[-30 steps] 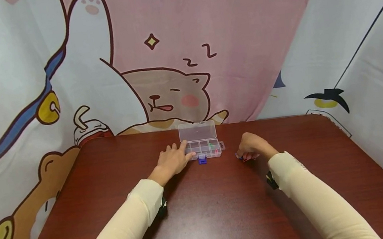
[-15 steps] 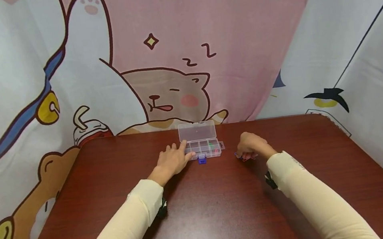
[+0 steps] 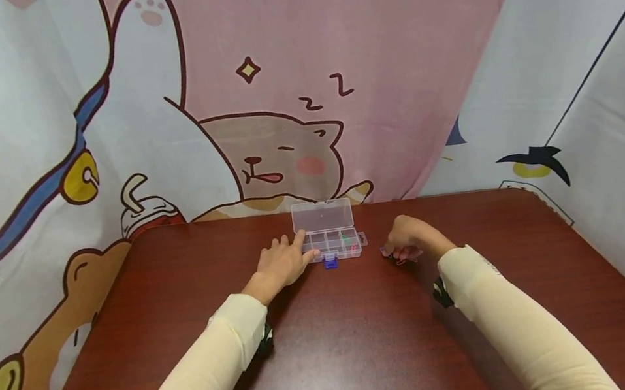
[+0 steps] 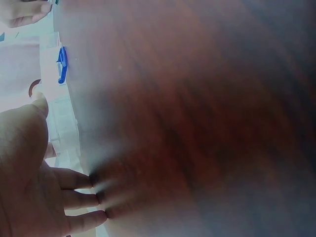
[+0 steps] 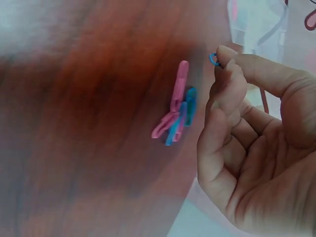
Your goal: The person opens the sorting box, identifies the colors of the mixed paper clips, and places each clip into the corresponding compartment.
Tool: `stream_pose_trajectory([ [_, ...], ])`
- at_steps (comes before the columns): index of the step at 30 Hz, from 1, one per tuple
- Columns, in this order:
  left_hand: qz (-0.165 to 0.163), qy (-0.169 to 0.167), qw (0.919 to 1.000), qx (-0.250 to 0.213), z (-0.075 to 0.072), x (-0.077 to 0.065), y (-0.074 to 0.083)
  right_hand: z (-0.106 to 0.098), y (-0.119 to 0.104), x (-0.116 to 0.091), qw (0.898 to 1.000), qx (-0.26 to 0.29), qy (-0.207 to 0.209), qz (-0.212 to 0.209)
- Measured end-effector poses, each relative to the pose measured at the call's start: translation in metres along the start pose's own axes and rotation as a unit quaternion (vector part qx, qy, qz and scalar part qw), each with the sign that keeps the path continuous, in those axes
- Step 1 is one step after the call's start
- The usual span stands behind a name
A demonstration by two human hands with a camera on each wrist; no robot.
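Observation:
A clear plastic compartment box (image 3: 328, 245) stands at the back of the table with its lid (image 3: 322, 215) raised. My left hand (image 3: 280, 264) rests with straight fingers against the box's left end, thumb at its front corner. Green and pink bits lie in the right-hand compartments. To the right of the box, my right hand (image 3: 409, 235) pinches a blue paper clip (image 5: 213, 59) between thumb and forefinger, most of it covered by the fingertips. Beside that hand, in the right wrist view, several pink, blue and green paper clips (image 5: 178, 101) lie in a small heap on the table.
The box's blue latch (image 3: 330, 262) hangs at the front, and a clear hanging tab (image 3: 362, 239) sticks out on the right. A patterned cloth (image 3: 392, 79) hangs behind the brown table (image 3: 344, 349).
My right hand stays over the heap and shifts only slightly as its fingers work at the paper clips. My left hand and the box have not moved.

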State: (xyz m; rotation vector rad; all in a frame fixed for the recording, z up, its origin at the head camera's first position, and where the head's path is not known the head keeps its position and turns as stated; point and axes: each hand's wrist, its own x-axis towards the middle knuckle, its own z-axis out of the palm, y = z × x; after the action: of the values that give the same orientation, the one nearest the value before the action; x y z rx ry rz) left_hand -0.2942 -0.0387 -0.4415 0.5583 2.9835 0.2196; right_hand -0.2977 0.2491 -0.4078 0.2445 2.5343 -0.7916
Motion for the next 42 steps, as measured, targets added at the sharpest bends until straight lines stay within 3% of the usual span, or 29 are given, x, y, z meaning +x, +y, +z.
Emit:
stream_pose_trajectory([
  [8,-0.003,0.002,1.0,-0.002,0.001,0.0,-0.001,-0.005,-0.023,-0.004,0.995,0.094,-0.002,-0.026],
  [14,-0.001,0.002,1.0,-0.003,0.001,0.0,-0.002,0.002,-0.033,0.003,0.981,0.188,-0.032,-0.032],
  [19,-0.001,0.003,1.0,-0.004,0.003,-0.001,-0.002,0.009,-0.037,0.011,0.971,0.232,-0.046,-0.041],
  [31,0.001,0.013,0.9999,0.007,0.004,0.0,-0.003,0.024,-0.058,0.017,0.96,0.274,-0.023,-0.06],
  [42,0.002,0.013,0.9998,0.013,0.001,0.001,-0.002,0.028,-0.073,0.021,0.967,0.249,-0.016,-0.055],
])
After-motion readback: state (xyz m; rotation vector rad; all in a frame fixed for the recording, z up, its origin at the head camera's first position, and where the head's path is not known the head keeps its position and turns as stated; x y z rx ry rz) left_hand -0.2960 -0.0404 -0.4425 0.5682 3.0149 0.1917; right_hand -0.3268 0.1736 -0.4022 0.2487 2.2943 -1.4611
